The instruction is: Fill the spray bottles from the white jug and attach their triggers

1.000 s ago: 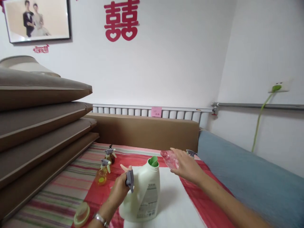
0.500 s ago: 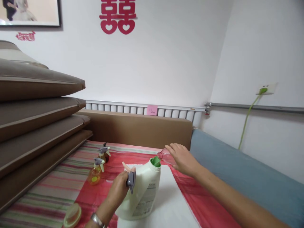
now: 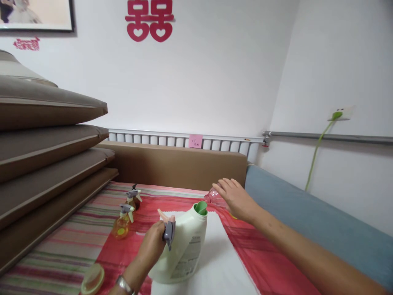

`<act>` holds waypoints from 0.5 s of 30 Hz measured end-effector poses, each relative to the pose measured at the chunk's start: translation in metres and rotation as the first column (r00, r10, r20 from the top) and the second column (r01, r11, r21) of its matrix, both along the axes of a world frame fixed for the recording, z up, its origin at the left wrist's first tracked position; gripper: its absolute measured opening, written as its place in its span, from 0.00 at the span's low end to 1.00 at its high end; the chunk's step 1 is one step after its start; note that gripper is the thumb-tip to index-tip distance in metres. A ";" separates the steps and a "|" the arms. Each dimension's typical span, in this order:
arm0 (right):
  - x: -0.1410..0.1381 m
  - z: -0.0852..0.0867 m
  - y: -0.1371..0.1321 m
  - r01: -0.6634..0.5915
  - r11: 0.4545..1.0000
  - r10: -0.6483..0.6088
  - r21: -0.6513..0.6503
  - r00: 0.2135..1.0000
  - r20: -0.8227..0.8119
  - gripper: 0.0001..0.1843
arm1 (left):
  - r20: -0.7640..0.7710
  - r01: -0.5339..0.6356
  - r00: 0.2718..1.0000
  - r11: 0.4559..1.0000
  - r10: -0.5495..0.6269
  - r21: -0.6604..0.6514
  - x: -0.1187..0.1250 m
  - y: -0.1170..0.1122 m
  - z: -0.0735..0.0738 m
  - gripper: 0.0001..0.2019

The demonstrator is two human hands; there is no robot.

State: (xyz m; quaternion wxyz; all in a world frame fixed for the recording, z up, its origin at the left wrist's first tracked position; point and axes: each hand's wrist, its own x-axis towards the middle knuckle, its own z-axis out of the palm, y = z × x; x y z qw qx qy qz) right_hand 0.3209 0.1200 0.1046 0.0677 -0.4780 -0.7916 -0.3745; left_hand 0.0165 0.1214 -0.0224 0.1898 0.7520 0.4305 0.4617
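Observation:
A white detergent jug with a green pouring spout leans on a white cloth. My left hand is closed round the jug's handle side and also holds a grey and pink spray trigger head. My right hand grips a small clear pink bottle, tipped with its mouth right beside the green spout.
Two small amber spray bottles stand on the red striped cover at left. A round green and cream cap lies near the front. Stacked brown cushions rise at left, a blue cushion lies at right.
My right hand has brought the pink bottle left and down, until its mouth meets the jug's green spout. The jug has tilted slightly to the right. The view dropped a little.

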 end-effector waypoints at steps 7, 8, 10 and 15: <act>-0.003 0.002 0.001 -0.012 0.999 0.011 0.033 0.999 0.049 0.33 | -0.089 0.004 0.996 0.999 0.000 0.042 0.000 0.005 -0.007 0.18; -0.003 0.002 0.001 -0.015 0.999 0.013 0.036 0.998 0.059 0.33 | -0.072 0.007 0.997 0.999 -0.003 0.043 0.000 0.005 -0.007 0.17; -0.004 0.004 0.000 -0.019 0.999 0.015 0.041 0.997 0.079 0.33 | -0.045 0.010 0.999 0.999 -0.008 0.044 0.000 0.004 -0.005 0.17; -0.005 0.009 0.000 -0.030 0.998 0.024 0.046 0.992 0.121 0.33 | -0.013 0.018 1.000 1.000 -0.017 0.024 0.002 0.001 0.001 0.16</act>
